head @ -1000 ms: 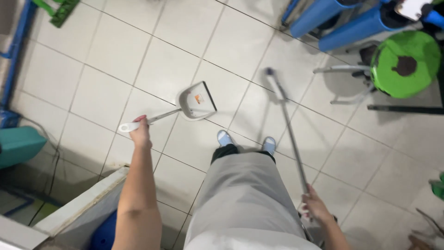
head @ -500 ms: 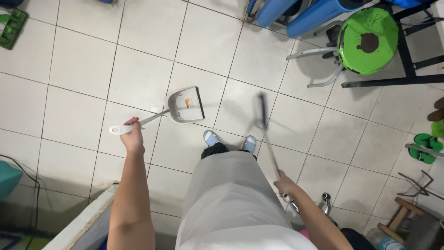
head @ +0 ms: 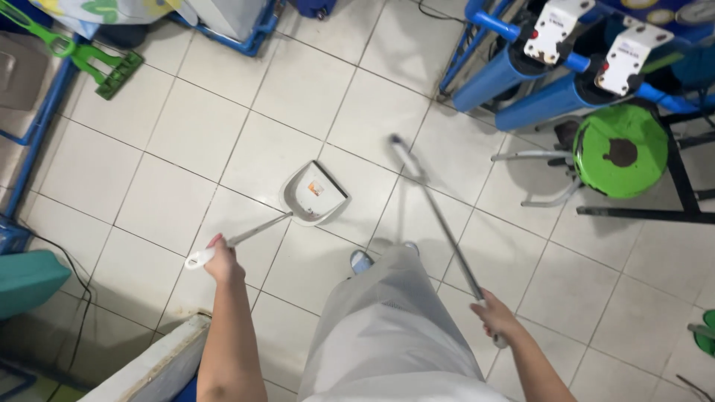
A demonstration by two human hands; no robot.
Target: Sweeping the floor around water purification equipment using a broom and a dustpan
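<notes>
My left hand (head: 222,260) grips the long white handle of a grey dustpan (head: 315,193), whose pan hangs just above the tiled floor ahead of my feet. My right hand (head: 494,316) is closed around a thin grey pole (head: 439,222) that slants up and away to the left; its far end is blurred and its head cannot be made out. My grey skirt and blue shoes (head: 362,260) fill the lower middle of the view.
A green round stool (head: 620,150) stands at the right beside blue pipes and cylinders (head: 514,78). A green mop head (head: 112,74) lies at the upper left. A teal tub (head: 28,279) and a white ledge (head: 153,365) sit at the lower left.
The view has swung, and the stool now sits lower right of the blue cylinders. The dustpan and the pole stay in my hands, both pointing further ahead.
</notes>
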